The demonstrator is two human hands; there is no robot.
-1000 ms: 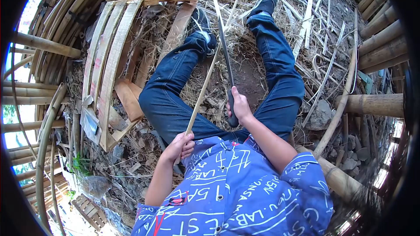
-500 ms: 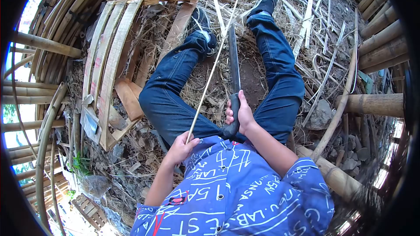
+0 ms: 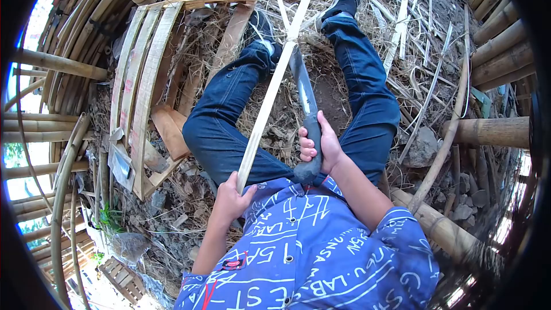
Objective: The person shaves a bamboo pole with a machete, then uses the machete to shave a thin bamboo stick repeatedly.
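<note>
My left hand (image 3: 232, 200) is closed around the near end of a long pale bamboo strip (image 3: 265, 113). The strip slants up and away between the legs, its broad face toward me. In my right hand (image 3: 322, 144) is the dark, thick handle of a machete (image 3: 304, 89), gripped near the lap. Its long grey blade points away from me. The blade's far end overlaps the strip around a node, where a thinner strip (image 3: 279, 0) also crosses behind.
A slatted wooden crate (image 3: 150, 74) lies to the left. Thin bamboo slivers (image 3: 402, 17) and fibres litter the ground ahead. Bamboo poles (image 3: 488, 134) line both sides, and a stone (image 3: 420, 148) lies right of the bent legs in jeans (image 3: 367, 95).
The bamboo strip has turned from its narrow edge to its broad face. The machete has tilted, its far end moving left and its flat showing more. Both hands keep their holds.
</note>
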